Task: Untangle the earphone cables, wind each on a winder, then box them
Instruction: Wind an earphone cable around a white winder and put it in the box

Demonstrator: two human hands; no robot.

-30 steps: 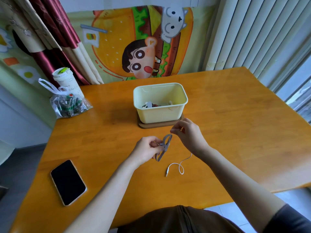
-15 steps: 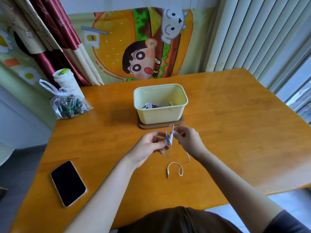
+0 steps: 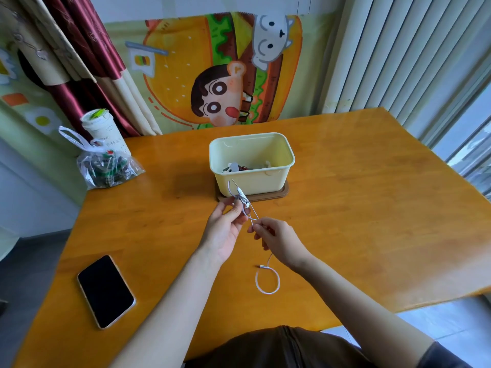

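The orange wooden table [image 3: 358, 208] fills most of what I see. Beyond its far edge hangs a cartoon burger cloth [image 3: 186, 75], with pale vertical blinds [image 3: 398, 54] to the right of it and a dark red curtain [image 3: 79, 49] to the left.

Both my forearms reach in from the near edge. My left hand [image 3: 225, 232] is raised, palm towards me, thumb and fingertips pinching a small pale bundle. My right hand [image 3: 279, 240], just right of it and nearer, has its fingers curled and pinches the white earphone cable [image 3: 268, 281].

The cream box [image 3: 255, 183] stands open at mid-table on a brown base [image 3: 281, 193]. A few small pale and dark pieces lie inside; I cannot tell what they are. My left fingertips show right in front of its near wall.

A black phone [image 3: 105, 290] lies face up near left. A clear plastic bag [image 3: 106, 168] sits far left, with a paper cup [image 3: 102, 131] behind it.

The cable runs taut from the bundle to my right fingertips, then drops under that hand to the table and curls into a loop, its plug lying flat there. The winder [image 3: 241, 199] sits edge-on in the bundle, hard to tell from the wraps.
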